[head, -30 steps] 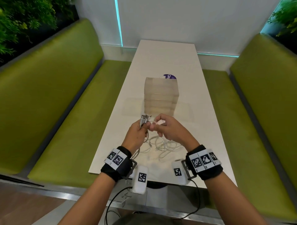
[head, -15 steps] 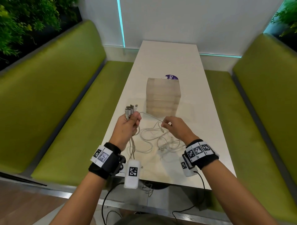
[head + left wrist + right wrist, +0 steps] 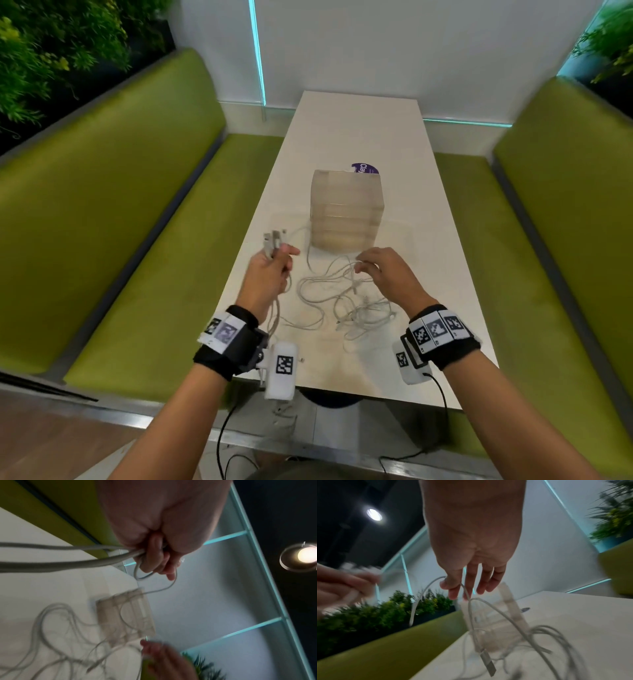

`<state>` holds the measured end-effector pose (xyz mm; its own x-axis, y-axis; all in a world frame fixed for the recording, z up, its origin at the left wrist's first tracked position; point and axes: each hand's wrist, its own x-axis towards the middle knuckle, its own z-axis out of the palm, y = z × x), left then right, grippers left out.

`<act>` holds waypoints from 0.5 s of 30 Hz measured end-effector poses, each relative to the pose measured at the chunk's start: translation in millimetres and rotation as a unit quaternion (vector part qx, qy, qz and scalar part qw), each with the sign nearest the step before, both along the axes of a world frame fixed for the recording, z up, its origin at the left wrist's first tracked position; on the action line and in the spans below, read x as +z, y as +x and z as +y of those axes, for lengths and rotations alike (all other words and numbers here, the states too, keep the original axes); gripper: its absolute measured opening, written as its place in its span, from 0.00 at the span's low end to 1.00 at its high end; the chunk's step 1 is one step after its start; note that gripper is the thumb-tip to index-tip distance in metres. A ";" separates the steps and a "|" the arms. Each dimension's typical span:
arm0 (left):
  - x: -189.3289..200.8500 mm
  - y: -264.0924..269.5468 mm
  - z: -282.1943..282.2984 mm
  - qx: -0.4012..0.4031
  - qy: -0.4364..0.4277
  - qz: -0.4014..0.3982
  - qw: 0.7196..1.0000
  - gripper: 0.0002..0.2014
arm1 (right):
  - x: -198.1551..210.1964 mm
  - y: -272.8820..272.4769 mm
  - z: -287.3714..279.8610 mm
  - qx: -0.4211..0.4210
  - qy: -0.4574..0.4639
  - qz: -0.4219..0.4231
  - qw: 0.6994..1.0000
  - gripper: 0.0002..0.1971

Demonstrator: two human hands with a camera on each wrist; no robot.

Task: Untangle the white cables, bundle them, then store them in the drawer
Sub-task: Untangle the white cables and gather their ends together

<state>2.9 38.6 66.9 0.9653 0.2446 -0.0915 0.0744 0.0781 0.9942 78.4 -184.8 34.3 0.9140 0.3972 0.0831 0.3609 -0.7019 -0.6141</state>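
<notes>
Several white cables (image 3: pixel 342 301) lie tangled on the white table (image 3: pixel 428 240), just in front of a translucent stack of drawers (image 3: pixel 346 212) whose drawers are all closed. My left hand (image 3: pixel 274 263) is raised over the table's left edge. It grips a bunch of cable ends (image 3: pixel 85 559) in its fist, and their plugs (image 3: pixel 274 240) stick up above the fingers. My right hand (image 3: pixel 373 270) hovers over the tangle with its fingers nearly straight. One cable (image 3: pixel 467 601) runs between its thumb and forefinger in a light pinch, and a USB plug (image 3: pixel 488 664) dangles below.
Green padded benches (image 3: pixel 144 246) run along both sides of the table. A purple round label (image 3: pixel 364 168) lies behind the drawers. The far half of the table (image 3: pixel 356 130) is bare. Plants (image 3: pixel 51 51) stand behind the left bench.
My hands have drawn apart. The left hand carried the plug ends left and up, stretching the cables. The right hand moved right and lowered toward the tangle, its fingers loosening.
</notes>
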 end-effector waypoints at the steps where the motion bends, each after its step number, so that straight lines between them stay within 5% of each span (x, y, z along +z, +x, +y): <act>1: -6.9 1.7 -9.9 -0.023 0.020 0.018 0.999 0.13 | 5.7 -3.9 5.4 0.014 0.012 0.002 1.000 0.10; 8: -21.4 7.1 -51.2 -0.120 0.170 0.039 0.977 0.14 | 25.0 -13.3 22.1 0.036 0.065 -0.045 0.996 0.11; 13: -7.8 1.3 -42.7 -0.105 -0.034 0.057 0.992 0.14 | 25.0 -5.1 16.8 0.009 -0.020 -0.119 0.993 0.11; 15: -3.9 0.4 -39.1 -0.135 -0.043 0.061 0.988 0.14 | 26.8 -3.8 17.3 0.013 -0.023 -0.141 0.990 0.10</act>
<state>3.4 -0.5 63.0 0.9748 -0.0332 -0.2207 0.2232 0.1219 0.9671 74.5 -167.5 61.1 0.8465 0.4294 0.3147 0.5315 -0.7152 -0.4539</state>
